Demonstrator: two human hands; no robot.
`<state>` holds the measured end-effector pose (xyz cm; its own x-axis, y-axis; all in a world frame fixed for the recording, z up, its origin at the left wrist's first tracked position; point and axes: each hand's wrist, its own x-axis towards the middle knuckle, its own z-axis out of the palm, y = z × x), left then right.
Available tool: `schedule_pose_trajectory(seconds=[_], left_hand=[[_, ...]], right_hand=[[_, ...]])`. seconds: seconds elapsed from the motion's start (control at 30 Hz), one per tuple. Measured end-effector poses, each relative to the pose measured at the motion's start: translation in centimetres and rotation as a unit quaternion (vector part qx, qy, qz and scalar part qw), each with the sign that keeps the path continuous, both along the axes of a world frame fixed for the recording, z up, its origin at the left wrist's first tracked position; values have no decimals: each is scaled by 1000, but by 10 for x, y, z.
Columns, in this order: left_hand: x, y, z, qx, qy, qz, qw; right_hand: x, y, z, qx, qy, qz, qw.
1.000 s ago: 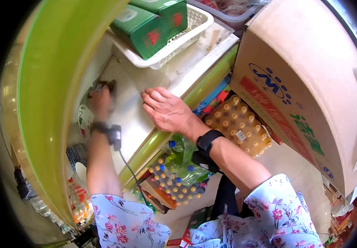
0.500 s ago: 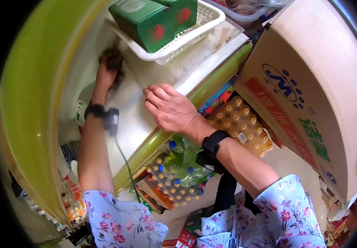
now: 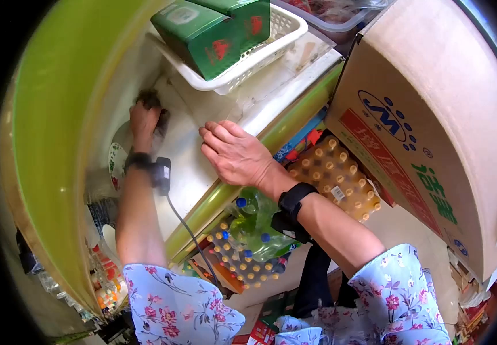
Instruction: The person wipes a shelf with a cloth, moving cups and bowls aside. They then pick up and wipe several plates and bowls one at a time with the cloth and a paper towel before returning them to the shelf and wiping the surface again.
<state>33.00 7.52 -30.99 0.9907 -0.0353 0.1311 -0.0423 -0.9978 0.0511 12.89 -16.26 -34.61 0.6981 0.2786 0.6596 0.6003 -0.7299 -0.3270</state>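
My left hand (image 3: 145, 119) is closed around a dark cloth (image 3: 155, 106) on the white counter (image 3: 188, 155), near the curved green wall. The cloth is partly hidden and blurred. My right hand (image 3: 232, 150) rests on the counter's front part, its fingers bent and pressed together; nothing shows in it. Beyond both hands sits a white basket (image 3: 287, 41) holding green tins (image 3: 199, 43). A round patterned dish (image 3: 116, 164) lies beside my left wrist.
On the right stands a large cardboard box (image 3: 398, 121). Below the counter edge are packed bottles with yellow caps (image 3: 335, 172) and green bottles in plastic (image 3: 254, 224). A cable (image 3: 184, 221) hangs from my left wrist.
My left hand has moved a little down and nearer to me with the dark cloth. My right hand has stayed almost where it was.
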Motion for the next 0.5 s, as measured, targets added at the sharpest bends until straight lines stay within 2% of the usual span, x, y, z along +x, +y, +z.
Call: schedule_pose_trajectory(seconds=[0.03,0.07,0.13,0.2,0.27,0.33,0.43,0.5], left_hand=[[7,-7,-3,2,-15,-73,997],[65,32,-39,-135,46,-91,986],[98,39,-58,-166,55,-138,975],[94,40,-55,-180,54,-163,969],[41,6,-10,-177,44,-171,968],[43,46,-24,-6,40,-85,996],[38,29,-28,-19,-17,-91,995],[36,4,-23,-129,-33,-217,967]], right_hand=[[0,1,1,1,-2,-1,1000],[0,1,1,0,-3,-1,1000],[0,-2,0,-2,-6,-4,1000],[0,0,0,4,-7,-3,1000],[0,-2,2,-3,4,3,1000],[-1,-1,3,-2,7,7,1000],[1,-2,2,-1,0,0,1000],[0,-1,0,-8,-3,-4,1000]])
